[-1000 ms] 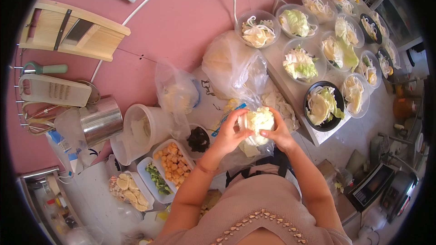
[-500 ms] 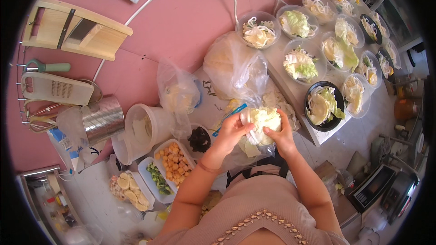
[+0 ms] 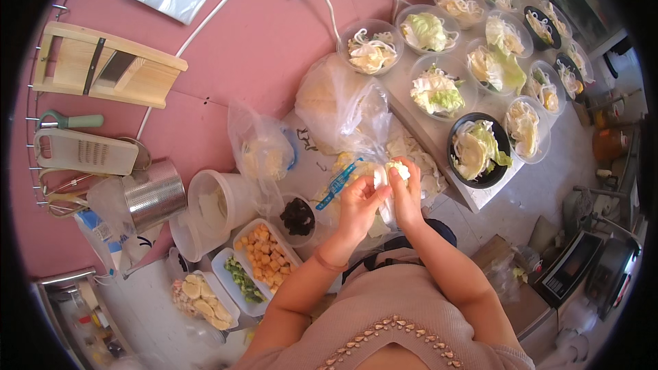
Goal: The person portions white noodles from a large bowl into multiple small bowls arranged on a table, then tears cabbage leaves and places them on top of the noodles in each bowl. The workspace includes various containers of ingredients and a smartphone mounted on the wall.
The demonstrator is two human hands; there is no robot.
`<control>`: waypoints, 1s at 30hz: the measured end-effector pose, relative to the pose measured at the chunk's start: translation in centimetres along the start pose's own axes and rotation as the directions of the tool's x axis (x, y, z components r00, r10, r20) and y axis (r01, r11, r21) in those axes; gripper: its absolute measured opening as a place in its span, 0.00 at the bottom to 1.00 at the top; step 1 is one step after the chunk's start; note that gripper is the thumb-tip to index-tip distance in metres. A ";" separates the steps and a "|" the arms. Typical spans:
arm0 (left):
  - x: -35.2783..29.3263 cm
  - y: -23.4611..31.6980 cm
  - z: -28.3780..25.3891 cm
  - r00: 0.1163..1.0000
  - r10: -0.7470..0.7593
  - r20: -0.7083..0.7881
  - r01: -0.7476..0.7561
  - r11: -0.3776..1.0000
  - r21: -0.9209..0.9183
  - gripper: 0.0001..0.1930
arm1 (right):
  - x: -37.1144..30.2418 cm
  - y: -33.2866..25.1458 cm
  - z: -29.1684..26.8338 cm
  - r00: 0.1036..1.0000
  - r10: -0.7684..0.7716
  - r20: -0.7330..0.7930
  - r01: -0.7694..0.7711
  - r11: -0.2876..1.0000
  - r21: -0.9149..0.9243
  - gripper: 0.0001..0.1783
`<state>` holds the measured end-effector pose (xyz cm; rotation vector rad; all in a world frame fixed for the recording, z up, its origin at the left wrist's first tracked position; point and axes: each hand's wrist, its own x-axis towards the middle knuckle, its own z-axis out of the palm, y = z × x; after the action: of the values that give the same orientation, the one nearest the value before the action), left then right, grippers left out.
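Both hands meet over the near end of the counter, their fingers pinched on pale cabbage. My left hand grips the left part of it, where a white stem piece stands between the fingertips. My right hand closes round the right part, thumb against the leaf. Below them lies an open clear plastic bag with a blue strip and more pale leaves inside, partly hidden by my hands. Right of my hands, a black bowl contains cabbage leaves.
Several clear bowls of cabbage and noodles crowd the raised counter. A large knotted bag sits behind my hands. At left are a white bucket, a tub of fried cubes, a tub of chopped greens and a wooden slicer.
My hands have come closer together, and the broad cabbage piece between them now shows as smaller pieces. The whole view has shifted slightly.
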<state>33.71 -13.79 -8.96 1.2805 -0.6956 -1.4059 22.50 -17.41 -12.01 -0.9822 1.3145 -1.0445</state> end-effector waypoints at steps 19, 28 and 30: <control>2.7 0.6 3.9 0.651 0.716 0.251 -0.606 0.290 0.741 0.07 | 1.3 0.0 -0.1 0.928 -0.230 -0.294 0.196 0.970 -0.140 0.21; 1.7 3.2 2.0 0.636 0.748 -0.189 -0.688 0.660 0.300 0.05 | 2.6 -1.1 0.4 0.956 0.248 -0.156 -0.089 0.754 0.651 0.19; 2.2 5.1 -0.7 0.839 0.503 -0.210 -0.393 0.825 0.405 0.10 | 2.5 -2.2 -2.0 0.963 0.229 -0.141 -0.087 0.761 0.643 0.20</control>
<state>36.26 -17.03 -5.22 1.4450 -0.9848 -0.6858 20.39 -20.35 -10.63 -0.2410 1.0632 -1.3612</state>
